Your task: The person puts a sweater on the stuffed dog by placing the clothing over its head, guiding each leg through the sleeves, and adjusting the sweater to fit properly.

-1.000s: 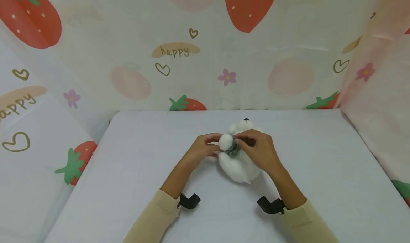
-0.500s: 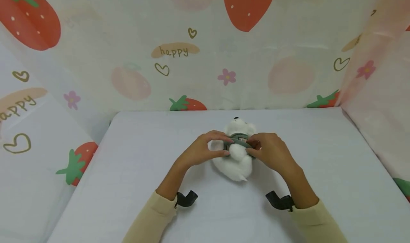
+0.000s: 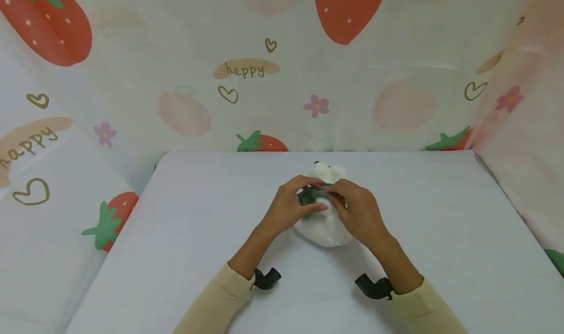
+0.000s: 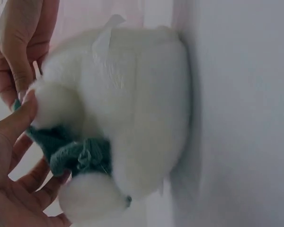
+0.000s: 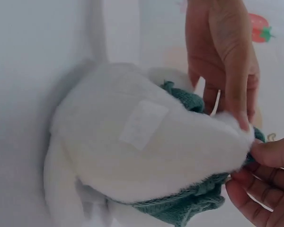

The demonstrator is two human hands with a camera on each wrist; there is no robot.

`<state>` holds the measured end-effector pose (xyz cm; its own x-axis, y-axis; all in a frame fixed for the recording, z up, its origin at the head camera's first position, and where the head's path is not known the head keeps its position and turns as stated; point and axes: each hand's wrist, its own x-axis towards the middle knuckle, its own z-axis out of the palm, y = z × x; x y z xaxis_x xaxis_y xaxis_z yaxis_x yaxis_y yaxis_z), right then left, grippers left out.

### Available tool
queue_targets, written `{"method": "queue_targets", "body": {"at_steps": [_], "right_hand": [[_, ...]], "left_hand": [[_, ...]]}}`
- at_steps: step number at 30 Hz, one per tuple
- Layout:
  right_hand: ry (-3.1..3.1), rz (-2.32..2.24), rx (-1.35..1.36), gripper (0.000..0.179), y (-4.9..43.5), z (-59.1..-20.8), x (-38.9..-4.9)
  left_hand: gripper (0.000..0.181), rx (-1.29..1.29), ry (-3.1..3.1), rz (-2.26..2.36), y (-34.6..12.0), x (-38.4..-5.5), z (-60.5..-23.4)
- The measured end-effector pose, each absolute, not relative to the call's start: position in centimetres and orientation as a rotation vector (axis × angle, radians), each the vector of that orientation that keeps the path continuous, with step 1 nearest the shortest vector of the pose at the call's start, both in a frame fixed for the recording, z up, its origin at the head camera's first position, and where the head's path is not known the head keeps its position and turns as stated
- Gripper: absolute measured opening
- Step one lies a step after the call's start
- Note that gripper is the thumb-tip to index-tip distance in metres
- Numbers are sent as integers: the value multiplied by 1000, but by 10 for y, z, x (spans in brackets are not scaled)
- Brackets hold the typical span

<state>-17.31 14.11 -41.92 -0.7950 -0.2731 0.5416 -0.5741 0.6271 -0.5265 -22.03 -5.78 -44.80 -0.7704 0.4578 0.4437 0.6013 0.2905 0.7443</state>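
A white plush bear (image 3: 323, 231) with a dark nose sits on the table, its head toward the back. Bunched around its upper body is a green knitted sweater (image 3: 310, 195), also visible as folds of green knit in the left wrist view. My left hand (image 3: 288, 204) holds the sweater's left side, thumb on the white fur and fingers behind the knit. With thumb and fingers, my right hand (image 3: 363, 209) pinches the sweater's edge close to the left thumb. A whitish tag (image 5: 144, 124) hangs on the fur in the right wrist view. Hands hide part of the sweater.
The white-covered table (image 3: 198, 202) has its back edge just behind the bear. Strawberry-printed cloth (image 3: 374, 55) forms walls at the back and both sides. A black wrist camera (image 3: 266, 278) sits on the left wrist and another camera (image 3: 374, 286) on the right.
The bear has turned its nose leftward. The sweater, spread across the bear's back half a second ago, is now bunched between the hands. The right hand has moved left, closer to the left hand.
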Motion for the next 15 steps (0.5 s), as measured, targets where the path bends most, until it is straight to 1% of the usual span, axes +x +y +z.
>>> {"method": "queue_targets", "body": {"at_steps": [6,8,10,13,15], "right_hand": [[-2349,993,800,19,129,-420,-168],[-2338,956,793,20,126,-422,-167],[-2343,889,729,25,123,-426,-169],[-2359,823,585,40,122,-431,-172],[-2372,791,484,54,121,-434,-174]], "left_hand": [[34,-885,-2345,-1400,-51,-215,-449],[29,-850,-2334,-1365,-49,-215,-450],[27,-828,-2326,-1333,-49,-214,-450],[28,-802,-2332,-1309,-50,-213,-447],[32,-804,-2337,-1302,-51,-213,-447]]}}
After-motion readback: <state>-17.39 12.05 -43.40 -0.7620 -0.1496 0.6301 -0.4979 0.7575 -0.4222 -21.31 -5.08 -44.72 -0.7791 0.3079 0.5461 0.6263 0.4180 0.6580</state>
